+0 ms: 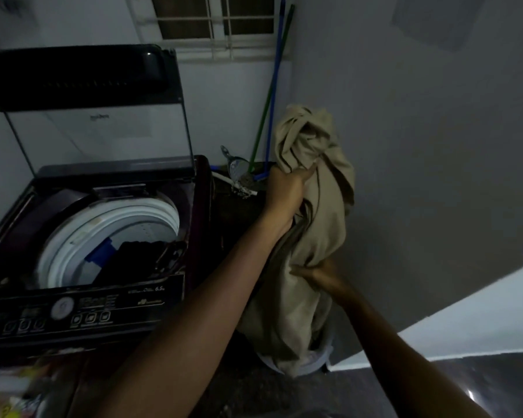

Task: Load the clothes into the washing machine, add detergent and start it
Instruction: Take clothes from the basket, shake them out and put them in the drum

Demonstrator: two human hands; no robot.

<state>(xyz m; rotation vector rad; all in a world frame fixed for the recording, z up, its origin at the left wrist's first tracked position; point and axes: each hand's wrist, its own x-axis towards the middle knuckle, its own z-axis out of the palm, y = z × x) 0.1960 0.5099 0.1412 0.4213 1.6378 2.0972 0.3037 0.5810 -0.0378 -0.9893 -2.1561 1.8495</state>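
- Beige garment (323, 212) — bunched up and held in the air to the right of the washing machine (198, 188), in front of the grey wall (420, 146). Its lower end trails down into a pale basket (325, 356) on the floor.
- Left hand (286, 188): fingers curled tight round a fistful of cloth high on the bundle. The top of the garment flops over above the fist.
- Right hand (319, 274): lower down, thumb and fingers clamped on a fold near the middle of the garment.
- The machine is a dark-bodied top-loader, left of the garment and apart from it. Its lid (88, 86) stands upright, with a clear pane in the lower half.
- Drum (112, 218): a white ring surrounds the opening. Dark clothes (139, 254) lie inside toward the near edge, with a blue-and-white piece (100, 256) just beside them on the left.
- Control panel (118, 300) along the near edge: a round dial (62, 307) and rows of buttons. The lettering is blurred apart from "6.5".
- Corner behind: a blue pole (271, 140) and a green pole (257, 140) lean against the wall, crossing partway up. A silvery object (236, 167) sits near their feet — cannot tell what it is.
- Window (218, 25) with a white grille above the corner.
- Dark glossy floor (480, 384) at lower right. Blurred colourful items (6, 399) at bottom left, not identifiable.
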